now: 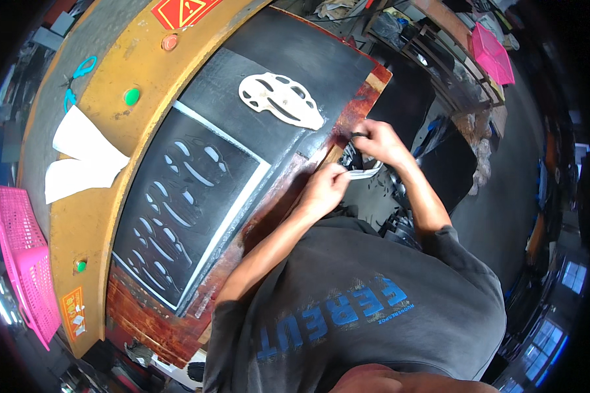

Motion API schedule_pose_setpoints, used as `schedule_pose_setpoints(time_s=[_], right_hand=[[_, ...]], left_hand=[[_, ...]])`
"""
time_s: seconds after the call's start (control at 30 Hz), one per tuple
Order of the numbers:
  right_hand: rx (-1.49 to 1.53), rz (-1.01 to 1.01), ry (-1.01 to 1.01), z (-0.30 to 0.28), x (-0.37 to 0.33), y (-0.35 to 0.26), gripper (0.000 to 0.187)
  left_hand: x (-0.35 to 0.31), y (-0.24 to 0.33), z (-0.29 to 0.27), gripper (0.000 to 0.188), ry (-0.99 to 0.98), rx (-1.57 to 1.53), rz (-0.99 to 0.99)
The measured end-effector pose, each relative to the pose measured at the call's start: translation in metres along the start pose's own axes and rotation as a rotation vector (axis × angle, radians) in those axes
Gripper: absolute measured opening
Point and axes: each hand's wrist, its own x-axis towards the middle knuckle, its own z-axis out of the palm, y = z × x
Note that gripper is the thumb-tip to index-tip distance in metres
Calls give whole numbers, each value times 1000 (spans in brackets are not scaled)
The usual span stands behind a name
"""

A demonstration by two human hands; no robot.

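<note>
My left hand (326, 187) and my right hand (377, 141) are together at the right edge of the press table, both pinching a thin white and black cut piece (360, 171) held just past the table's edge. A white cut-out part with several holes (280, 99) lies on the black cutting mat (321, 59) just left of my hands. Further left rests a black sheet with a white border (255, 171), punched with several rows of slots.
The yellow machine frame (111, 190) carries green buttons (132, 96) and a red button (170, 42). White sheets (78, 157) and teal scissors (78, 73) lie beyond it. A pink basket (23, 262) stands at the left, another pink basket (491, 56) on shelving at the right.
</note>
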Motion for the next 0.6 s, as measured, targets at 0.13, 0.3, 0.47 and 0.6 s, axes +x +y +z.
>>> schedule_pose_setpoints(time_s=[0.13,0.3,0.47,0.6], right_hand=[[-407,84,10,-50,-4,29,30],[-361,-112,73,-38,31,34,55],[-428,-388,87,59,116,-21,86],[-663,-436,114,126,154,-36,83]], left_hand=[[28,16,19,33,-90,-106,4],[7,-18,-56,29,405,411,155],[9,-65,-132,25,802,840,124],[15,-90,-132,19,871,928,216]])
